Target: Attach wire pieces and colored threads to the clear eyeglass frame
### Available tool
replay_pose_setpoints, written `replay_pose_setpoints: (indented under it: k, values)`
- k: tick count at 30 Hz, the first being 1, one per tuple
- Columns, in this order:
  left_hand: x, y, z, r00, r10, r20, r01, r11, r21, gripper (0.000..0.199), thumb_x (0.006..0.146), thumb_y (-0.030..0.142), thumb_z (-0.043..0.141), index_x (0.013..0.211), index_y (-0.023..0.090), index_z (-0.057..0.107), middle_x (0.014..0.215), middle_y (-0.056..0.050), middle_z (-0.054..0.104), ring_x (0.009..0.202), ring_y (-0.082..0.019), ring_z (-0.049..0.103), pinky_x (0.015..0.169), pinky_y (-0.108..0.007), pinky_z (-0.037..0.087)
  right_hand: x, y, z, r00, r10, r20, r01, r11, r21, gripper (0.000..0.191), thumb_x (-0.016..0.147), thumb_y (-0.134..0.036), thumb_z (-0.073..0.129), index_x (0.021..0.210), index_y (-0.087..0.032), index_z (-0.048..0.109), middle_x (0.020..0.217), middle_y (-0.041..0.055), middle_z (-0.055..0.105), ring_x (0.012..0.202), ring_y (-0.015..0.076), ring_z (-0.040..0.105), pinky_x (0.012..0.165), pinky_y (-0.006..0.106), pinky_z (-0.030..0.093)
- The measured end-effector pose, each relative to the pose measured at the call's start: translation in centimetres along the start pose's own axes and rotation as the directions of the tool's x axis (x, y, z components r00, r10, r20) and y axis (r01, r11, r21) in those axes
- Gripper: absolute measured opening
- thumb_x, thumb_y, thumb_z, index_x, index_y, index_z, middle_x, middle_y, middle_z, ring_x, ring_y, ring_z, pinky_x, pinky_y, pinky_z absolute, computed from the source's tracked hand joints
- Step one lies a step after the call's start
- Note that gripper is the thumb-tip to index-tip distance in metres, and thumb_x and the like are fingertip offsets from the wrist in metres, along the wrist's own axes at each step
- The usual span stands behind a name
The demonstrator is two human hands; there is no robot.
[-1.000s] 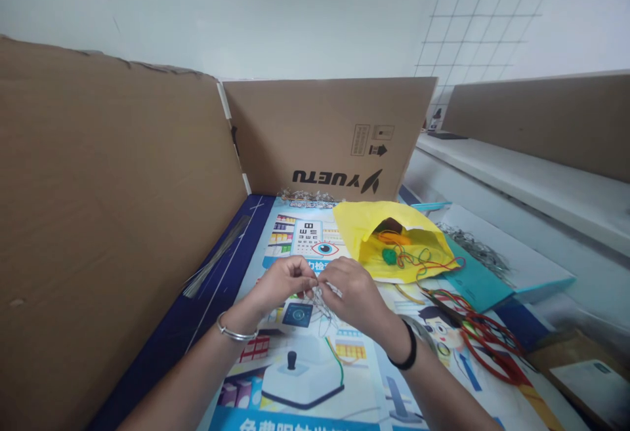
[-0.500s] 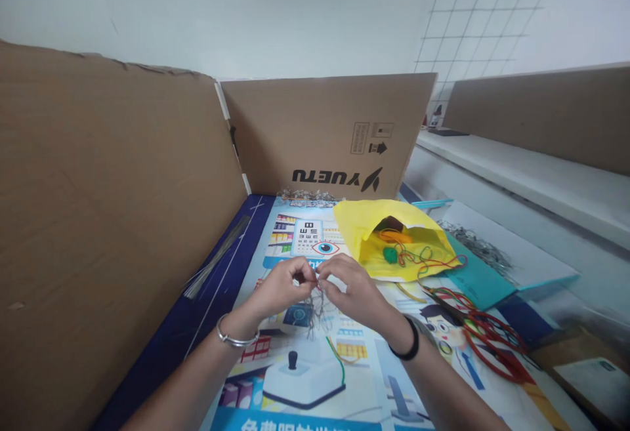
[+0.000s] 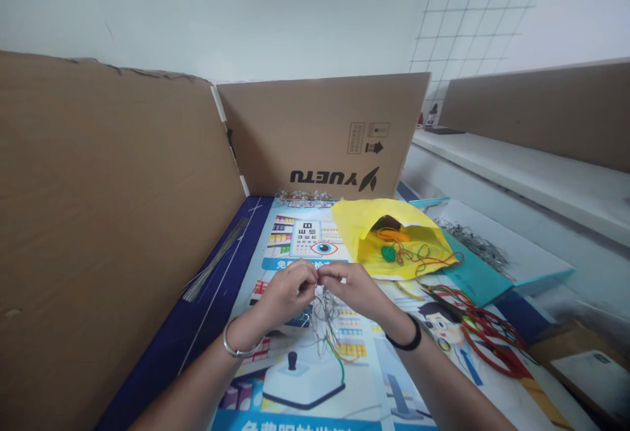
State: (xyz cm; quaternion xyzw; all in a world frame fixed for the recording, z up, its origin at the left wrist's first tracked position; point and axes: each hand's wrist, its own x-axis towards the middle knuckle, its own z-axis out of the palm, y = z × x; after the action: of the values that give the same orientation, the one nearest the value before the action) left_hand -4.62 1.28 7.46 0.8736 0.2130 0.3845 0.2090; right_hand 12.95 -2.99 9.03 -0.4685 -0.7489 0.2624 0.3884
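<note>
thin wires (image 3: 325, 316) hang as a loose tangle in the head view, just under the meeting fingertips of both hands and above the printed sheet (image 3: 295, 388). the left hand (image 3: 288, 292) and the right hand (image 3: 355, 290) each make a narrow pinch at the top of this tangle; which strands are in which hand, i cannot tell. to the right of the hands lies an open yellow bag (image 3: 355, 221), with a green ball of thread (image 3: 388, 254) at its mouth. scissors with red handles (image 3: 512, 369) lie nearer to the person.
</note>
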Motion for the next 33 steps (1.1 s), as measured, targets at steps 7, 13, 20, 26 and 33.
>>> replay_pose_setpoints:
  k: [7, 13, 20, 26, 33]
  values:
    - [-0.3, -0.3, 0.1, 0.999, 0.052, 0.015, -0.053, 0.998, 0.041, 0.016, 0.080, 0.004, 0.045, 0.077, 0.019, 0.049, 0.085, -0.005, 0.060, 0.085, -0.015, 0.057, 0.074, -0.027, 0.046, 0.0, 0.3, 0.4, 0.999, 0.007, -0.038, -0.008, 1.000, -0.028, 0.020, 0.076, -0.009, 0.048, 0.063, -0.019, 0.059, 0.062, -0.0045, 0.057, 0.061, 0.0098, 0.053, 0.058, 0.019, 0.040]
    - [0.1, -0.1, -1.0, 0.985, -0.029, 0.168, 0.018, 0.998, 0.067, 0.012, 0.088, 0.012, 0.042, 0.084, 0.019, 0.051, 0.089, -0.005, 0.060, 0.087, -0.016, 0.056, 0.075, -0.028, 0.045, -0.1, 0.5, 0.6, 0.995, -0.015, -0.102, 0.005, 0.995, -0.100, 0.016, 0.068, -0.005, 0.052, 0.065, -0.019, 0.060, 0.065, -0.0029, 0.061, 0.063, 0.0111, 0.056, 0.061, 0.021, 0.041]
    - [0.7, 0.2, -3.0, 0.963, -0.130, 0.235, 0.050, 0.946, 0.319, 0.016, 0.087, 0.010, 0.041, 0.083, 0.018, 0.054, 0.087, -0.004, 0.061, 0.083, -0.017, 0.056, 0.076, -0.030, 0.044, -0.1, 1.3, 0.7, 0.989, -0.120, -0.090, 0.080, 0.932, -0.354, 0.016, 0.064, -0.003, 0.053, 0.063, -0.019, 0.058, 0.067, 0.0002, 0.061, 0.071, 0.0155, 0.055, 0.072, 0.028, 0.041]
    - [0.5, 0.0, -3.3, 0.937, -0.185, 0.297, -0.016, 0.826, 0.564, 0.018, 0.084, 0.007, 0.041, 0.082, 0.018, 0.054, 0.079, -0.004, 0.057, 0.072, -0.017, 0.053, 0.066, -0.029, 0.041, -0.1, 1.3, 0.7, 0.989, -0.125, -0.076, 0.087, 0.920, -0.382, 0.015, 0.066, -0.004, 0.053, 0.064, -0.019, 0.057, 0.069, 0.0010, 0.060, 0.073, 0.0162, 0.055, 0.073, 0.029, 0.042]
    - [0.2, 0.0, -3.0, 0.909, -0.239, 0.341, 0.013, 0.835, 0.551, 0.018, 0.088, 0.010, 0.035, 0.087, 0.019, 0.051, 0.082, -0.004, 0.055, 0.069, -0.017, 0.051, 0.058, -0.026, 0.037, -0.1, 1.3, 0.6, 0.985, -0.141, -0.099, 0.098, 0.932, -0.350, 0.016, 0.066, -0.004, 0.052, 0.065, -0.019, 0.056, 0.070, 0.0008, 0.061, 0.074, 0.0163, 0.055, 0.073, 0.029, 0.042]
